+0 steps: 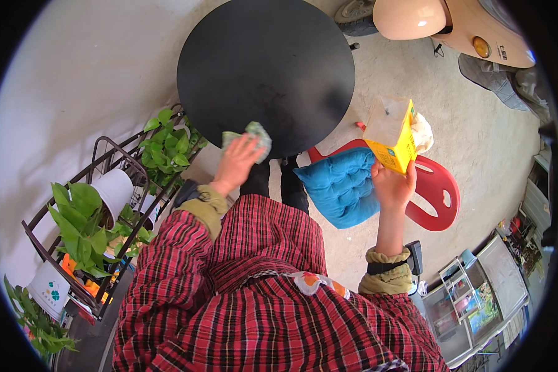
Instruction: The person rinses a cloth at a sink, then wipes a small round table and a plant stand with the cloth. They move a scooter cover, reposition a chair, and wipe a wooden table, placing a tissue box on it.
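My left hand [238,162] lies over a crumpled green-and-white cloth [259,135] at the near left edge of a round black table [260,56]. Parts of the cloth stick out past my fingers. A few dull smudges show on the dark tabletop. Off the table's right side, my right hand [395,183] grips a yellow tissue box [402,146] from below, the thumb and fingers at its lower end. White tissue [422,133] bulges from the box's right side, and a pale greyish face of the box is turned up.
Under my right hand stands a red chair [439,197] with a blue tufted cushion [344,186]. Left is a dark metal rack [116,144] of potted plants [81,223]. A peach-coloured scooter [465,28] stands top right, a storage cabinet [469,302] bottom right.
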The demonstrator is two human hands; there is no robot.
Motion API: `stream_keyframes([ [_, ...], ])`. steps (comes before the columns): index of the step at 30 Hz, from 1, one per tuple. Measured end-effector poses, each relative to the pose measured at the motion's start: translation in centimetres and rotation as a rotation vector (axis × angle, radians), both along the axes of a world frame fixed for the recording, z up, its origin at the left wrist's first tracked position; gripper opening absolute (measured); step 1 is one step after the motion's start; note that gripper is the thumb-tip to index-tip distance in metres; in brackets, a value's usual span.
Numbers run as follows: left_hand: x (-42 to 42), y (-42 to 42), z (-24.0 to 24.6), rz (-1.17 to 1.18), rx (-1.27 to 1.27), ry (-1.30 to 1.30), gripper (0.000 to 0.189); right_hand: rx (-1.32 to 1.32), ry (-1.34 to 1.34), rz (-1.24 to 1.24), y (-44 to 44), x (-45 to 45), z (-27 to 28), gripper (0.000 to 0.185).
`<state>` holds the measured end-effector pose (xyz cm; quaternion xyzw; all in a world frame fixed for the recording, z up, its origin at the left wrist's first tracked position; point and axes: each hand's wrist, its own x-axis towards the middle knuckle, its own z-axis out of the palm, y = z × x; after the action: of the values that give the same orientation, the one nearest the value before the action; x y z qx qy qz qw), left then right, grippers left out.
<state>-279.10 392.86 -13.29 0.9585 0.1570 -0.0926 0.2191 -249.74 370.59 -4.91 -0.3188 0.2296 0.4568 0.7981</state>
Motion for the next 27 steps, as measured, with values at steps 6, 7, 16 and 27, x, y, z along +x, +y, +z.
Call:
stream_keyframes([
  [6, 2.5, 6.5, -2.9, 0.657, 0.323, -0.151, 0.043, -0.004, 0.035, -0.038, -0.8, 0.0, -0.4, 0.043],
  [7, 4.4, 6.1, -3.4, 0.683, 0.344, -0.164, 0.044, 0.003, 0.036, -0.045, -0.9, -0.1, -0.5, 0.044],
  [16, 14.5, -3.7, -2.2, 0.064, -0.08, -0.273, 0.038, 0.042, 0.022, 0.019, 0.5, -0.7, 0.3, 0.047],
  [27, 5.4, 0.4, -1.4, 0.156, 0.11, -0.041, 0.041, 0.07, -0.029, 0.09, 1.6, -0.7, 1.0, 0.046],
])
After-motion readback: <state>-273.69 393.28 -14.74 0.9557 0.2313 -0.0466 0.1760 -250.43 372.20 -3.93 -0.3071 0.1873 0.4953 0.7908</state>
